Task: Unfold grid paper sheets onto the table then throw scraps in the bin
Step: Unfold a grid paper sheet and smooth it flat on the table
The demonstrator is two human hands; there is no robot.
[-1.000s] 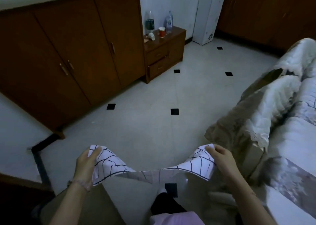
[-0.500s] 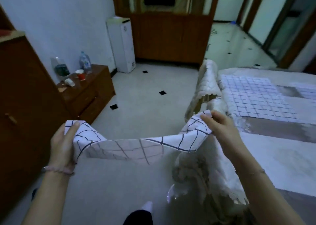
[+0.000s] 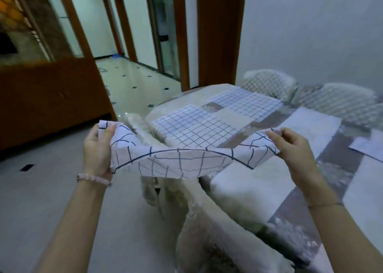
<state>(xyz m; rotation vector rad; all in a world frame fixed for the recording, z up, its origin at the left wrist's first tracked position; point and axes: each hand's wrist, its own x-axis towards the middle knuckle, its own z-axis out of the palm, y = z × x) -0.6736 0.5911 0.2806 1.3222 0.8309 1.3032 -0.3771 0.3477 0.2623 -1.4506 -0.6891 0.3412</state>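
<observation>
Head view: left hand & right hand each pinch an end of grid sheet, sagging just before table edge. Risk: uneven pull tears/creases it, or it lands overlapping laid sheets.

The thin white paper sheet with dark grid lines is floppy and dull, not shiny, and it bends and wrinkles. The near flat grid paper sheet and the far flat grid paper sheet look smooth and dull. The pale cloth table cover with grey patches looks soft. The white lacy cloth chair covers look bumpy. The pale tile floor with small black squares is hard and shiny. The brown wood door frames look smooth. The pink bead bracelet has smooth round beads.
</observation>
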